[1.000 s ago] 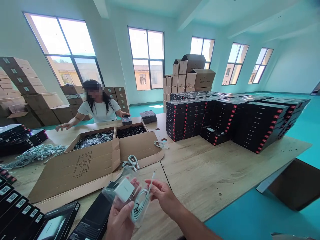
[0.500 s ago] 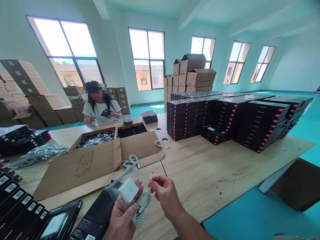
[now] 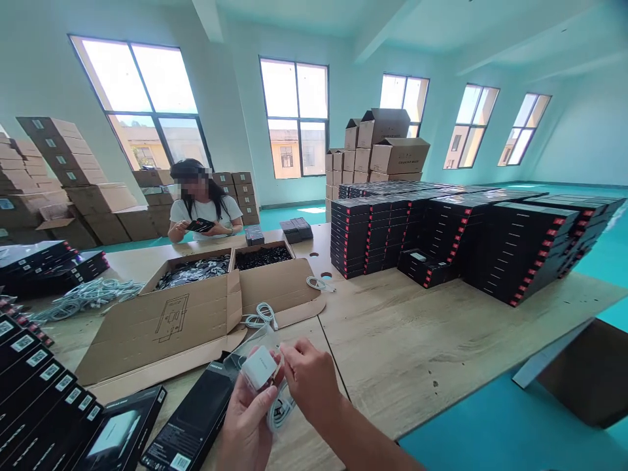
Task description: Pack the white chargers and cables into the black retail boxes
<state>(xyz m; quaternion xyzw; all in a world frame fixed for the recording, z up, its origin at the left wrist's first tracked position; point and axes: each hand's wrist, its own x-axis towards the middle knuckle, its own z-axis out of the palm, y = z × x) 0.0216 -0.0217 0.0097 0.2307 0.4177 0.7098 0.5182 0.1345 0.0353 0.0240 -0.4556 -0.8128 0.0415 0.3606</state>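
My left hand (image 3: 248, 418) is closed around a white charger (image 3: 260, 367), with clear plastic packaging (image 3: 262, 337) showing behind it. A coiled white charging cable (image 3: 280, 413) hangs beside the charger, below my fingers. My right hand (image 3: 314, 378) pinches the cable's end against the right side of the charger; its fingers hide the plug itself. Under and left of my hands lies a long black box (image 3: 199, 412). Another black box with a charger picture (image 3: 118, 428) lies further left.
An open cardboard carton (image 3: 161, 327) with two filled compartments lies ahead. Loose white cables (image 3: 93, 296) are heaped at left. Stacked black boxes (image 3: 510, 252) stand at right, and more (image 3: 34, 399) at near left. A co-worker (image 3: 209, 206) sits across the table, holding something dark.
My right hand has brought the cable end leftward to the charger and turned over it. The view has shifted slightly. The co-worker has lowered the dark item and now holds it with both hands.
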